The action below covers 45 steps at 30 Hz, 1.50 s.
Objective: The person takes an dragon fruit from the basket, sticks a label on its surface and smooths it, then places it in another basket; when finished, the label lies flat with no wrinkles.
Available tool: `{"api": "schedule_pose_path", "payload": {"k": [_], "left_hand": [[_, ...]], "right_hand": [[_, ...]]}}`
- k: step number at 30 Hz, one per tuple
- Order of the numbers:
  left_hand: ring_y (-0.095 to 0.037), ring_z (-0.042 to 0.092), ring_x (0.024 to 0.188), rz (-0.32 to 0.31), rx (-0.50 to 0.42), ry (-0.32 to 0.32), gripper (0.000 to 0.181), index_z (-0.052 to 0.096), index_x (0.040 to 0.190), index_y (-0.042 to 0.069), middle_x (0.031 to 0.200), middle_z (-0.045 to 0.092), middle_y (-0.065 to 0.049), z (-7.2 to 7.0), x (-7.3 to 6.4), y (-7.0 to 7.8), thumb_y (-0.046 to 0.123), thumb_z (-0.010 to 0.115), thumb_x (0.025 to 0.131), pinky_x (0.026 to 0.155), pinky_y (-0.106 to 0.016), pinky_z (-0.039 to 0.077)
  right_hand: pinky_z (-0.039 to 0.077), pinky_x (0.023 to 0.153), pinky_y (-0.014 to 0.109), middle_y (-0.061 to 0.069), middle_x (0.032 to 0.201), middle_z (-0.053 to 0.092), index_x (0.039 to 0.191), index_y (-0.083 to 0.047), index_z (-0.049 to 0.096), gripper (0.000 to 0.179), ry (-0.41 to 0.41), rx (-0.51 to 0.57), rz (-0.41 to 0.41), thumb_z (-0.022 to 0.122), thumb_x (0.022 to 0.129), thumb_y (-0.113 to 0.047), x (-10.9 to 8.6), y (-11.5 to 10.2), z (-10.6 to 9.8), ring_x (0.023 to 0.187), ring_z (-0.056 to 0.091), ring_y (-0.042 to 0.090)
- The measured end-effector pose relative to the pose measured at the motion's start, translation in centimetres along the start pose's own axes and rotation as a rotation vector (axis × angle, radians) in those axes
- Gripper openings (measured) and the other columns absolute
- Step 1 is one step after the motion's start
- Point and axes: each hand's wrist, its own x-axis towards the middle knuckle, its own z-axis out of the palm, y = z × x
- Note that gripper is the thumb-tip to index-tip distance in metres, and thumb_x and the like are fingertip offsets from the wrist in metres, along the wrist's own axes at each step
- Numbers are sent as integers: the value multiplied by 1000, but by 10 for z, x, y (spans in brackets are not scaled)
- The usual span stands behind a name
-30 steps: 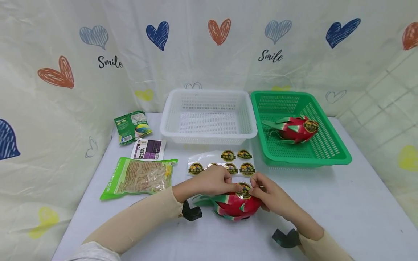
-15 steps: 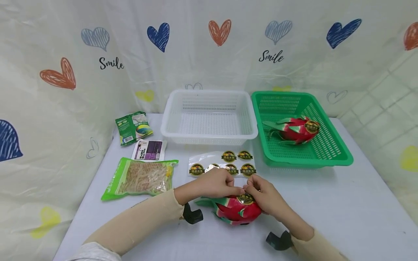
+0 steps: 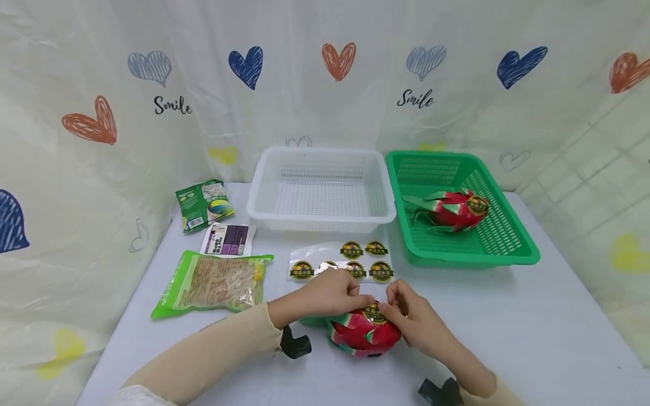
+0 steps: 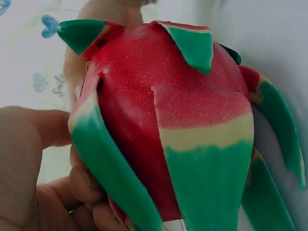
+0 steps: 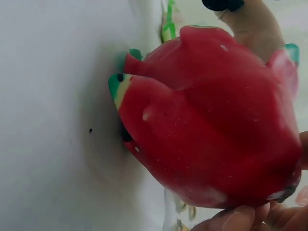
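Note:
A red dragon fruit with green-tipped scales lies on its side on the white table, green end to the left. On its upper side sits a round black-and-gold sticker. My left hand holds the fruit from behind; its thumb rests at the sticker's left edge, and the left wrist view shows its fingers curled behind the fruit. My right hand has its thumb at the sticker's right edge. In the right wrist view its fingers bend against the far side of the fruit. The hands partly hide the fruit.
Behind the hands lies a sheet of round stickers. Beyond it stands a white basket; right of that, a green basket holds another stickered dragon fruit. At left lie a green packet, a purple-and-white packet and a noodle-like bag.
The right hand moved left over the sticker, then slightly back right, its thumb now at the sticker's right edge. The sticker now lies flatter on the dragon fruit. The head view has tilted slightly.

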Motion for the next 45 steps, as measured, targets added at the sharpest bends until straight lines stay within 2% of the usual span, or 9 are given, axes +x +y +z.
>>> {"api": "schedule_pose_path", "payload": {"k": [11, 17, 21, 26, 28, 31, 34, 38, 45], "left_hand": [[-3, 50, 50, -27, 42, -32, 56, 53, 53, 23, 44, 45, 13, -2, -4, 4, 63, 84, 78, 45, -20, 31], [-1, 48, 52, 14, 17, -65, 49, 56, 59, 23, 48, 47, 14, -4, -1, 1, 57, 82, 83, 47, -19, 32], [-1, 44, 50, 29, -41, -115, 40, 61, 64, 22, 50, 47, 13, -7, 1, -3, 48, 77, 91, 49, -18, 32], [-2, 44, 54, 47, -69, -190, 38, 62, 66, 20, 54, 49, 12, -15, 5, -5, 41, 69, 97, 54, -19, 33], [-3, 45, 55, 57, -70, -230, 39, 60, 66, 18, 57, 50, 11, -19, 7, -5, 38, 67, 100, 55, -19, 35], [-5, 46, 55, 53, -57, -294, 39, 60, 66, 17, 59, 54, 7, -27, 12, -4, 34, 65, 101, 56, -20, 36], [-5, 46, 55, 55, -3, -328, 34, 63, 69, 20, 63, 59, 8, -35, 17, -3, 31, 65, 101, 55, -20, 35], [-6, 45, 56, 65, 40, -337, 26, 68, 75, 21, 67, 63, 8, -43, 24, -4, 32, 68, 99, 54, -21, 33], [-6, 53, 62, 57, 53, -350, 25, 72, 83, 19, 71, 66, 9, -47, 30, -5, 38, 70, 98, 58, -22, 42]], "right_hand": [[52, 45, 35, 7, 80, 45, 104, -6, 42, 28, -39, 20, -164, 62, 106, -25, -11, 8, 3, 49, 53, 16], [57, 49, 39, 10, 84, 48, 107, -4, 40, 23, -81, 59, -209, 55, 109, -22, -12, 13, 0, 70, 61, 15], [57, 51, 36, 10, 88, 50, 108, -5, 41, 19, -54, 59, -220, 52, 110, -20, -16, 13, -1, 71, 59, 13], [53, 67, 26, -1, 103, 58, 117, -14, 54, 20, 135, -160, -242, 60, 106, -29, -23, 4, 6, 86, 55, 8], [54, 76, 25, -7, 113, 60, 126, -18, 59, 39, 194, -305, -233, 68, 100, -45, -24, -1, 12, 98, 55, 5], [58, 87, 34, -10, 124, 61, 138, -20, 60, 76, 214, -478, -194, 75, 82, -71, -25, -10, 21, 110, 57, 8], [60, 88, 40, -7, 126, 61, 140, -19, 61, 95, 220, -575, -153, 80, 69, -80, -22, -16, 30, 110, 60, 13], [61, 87, 39, -3, 123, 61, 137, -17, 64, 91, 212, -585, -114, 87, 67, -71, -18, -22, 35, 106, 60, 14], [62, 83, 33, -6, 121, 58, 136, -18, 64, 89, 167, -528, -61, 90, 67, -66, -17, -27, 33, 109, 56, 11]]}}
